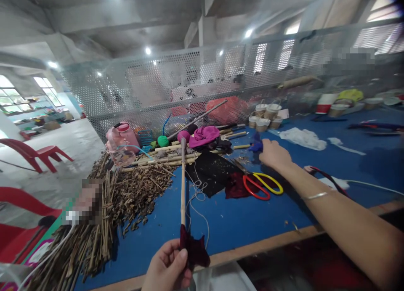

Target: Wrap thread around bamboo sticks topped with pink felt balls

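My left hand [170, 263], at the front edge of the table, is closed around the near end of a thin bamboo stick [183, 194], where dark maroon cloth [197, 249] is wrapped. The stick points away from me, its far end covered in greyish purple. White string [206, 223] trails beside it. Farther back, my right hand [274, 154] is closed at a blue cloth [256, 143] on the end of another stick [241, 146]; its fingertips are partly hidden. Scissors with red and yellow handles [268, 183] lie below it, over dark cloth [211, 173].
Dry brown stems [104, 228] heap up on the left. Magenta cloth [204, 136], a green ball [163, 141] and a pink jug [124, 137] stand behind. Paper cups [262, 123] and white cloth [303, 138] are at the back right. A perforated metal panel [151, 87] bounds the table.
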{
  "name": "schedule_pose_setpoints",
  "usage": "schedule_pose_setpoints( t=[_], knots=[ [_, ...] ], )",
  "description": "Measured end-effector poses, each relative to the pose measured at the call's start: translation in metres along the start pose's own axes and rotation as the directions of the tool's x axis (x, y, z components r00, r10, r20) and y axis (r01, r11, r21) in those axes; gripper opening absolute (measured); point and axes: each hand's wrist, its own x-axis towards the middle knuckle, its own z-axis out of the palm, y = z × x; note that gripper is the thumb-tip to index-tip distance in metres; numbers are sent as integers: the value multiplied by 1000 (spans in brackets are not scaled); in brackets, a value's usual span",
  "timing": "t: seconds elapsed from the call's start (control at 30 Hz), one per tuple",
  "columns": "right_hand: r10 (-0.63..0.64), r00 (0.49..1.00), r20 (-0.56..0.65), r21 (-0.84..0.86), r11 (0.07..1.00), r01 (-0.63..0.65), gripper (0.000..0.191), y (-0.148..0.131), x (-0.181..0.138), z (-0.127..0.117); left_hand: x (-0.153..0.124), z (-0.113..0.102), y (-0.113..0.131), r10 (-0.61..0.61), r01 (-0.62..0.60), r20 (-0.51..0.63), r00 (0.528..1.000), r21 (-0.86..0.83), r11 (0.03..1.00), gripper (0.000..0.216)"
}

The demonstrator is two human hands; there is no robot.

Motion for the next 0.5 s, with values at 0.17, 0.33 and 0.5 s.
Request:
schedule_pose_setpoints(
  t=[0.17, 0.33, 0.5],
  knots=[
    [-111, 989, 97, 413, 909, 61, 31, -12, -49, -39, -1, 1, 3, -9, 9, 3, 1000, -21, 1000, 56],
    [-467, 800, 377, 810, 585, -40, 39, -43, -154, -48, -9, 0, 7, 31, -30, 37, 999, -47, 998, 45],
    [-561, 731, 389, 809, 588, 21, 34, -66, -217, -37, -12, -2, 10, 31, -27, 86, 996, -54, 998, 41]
  ],
)
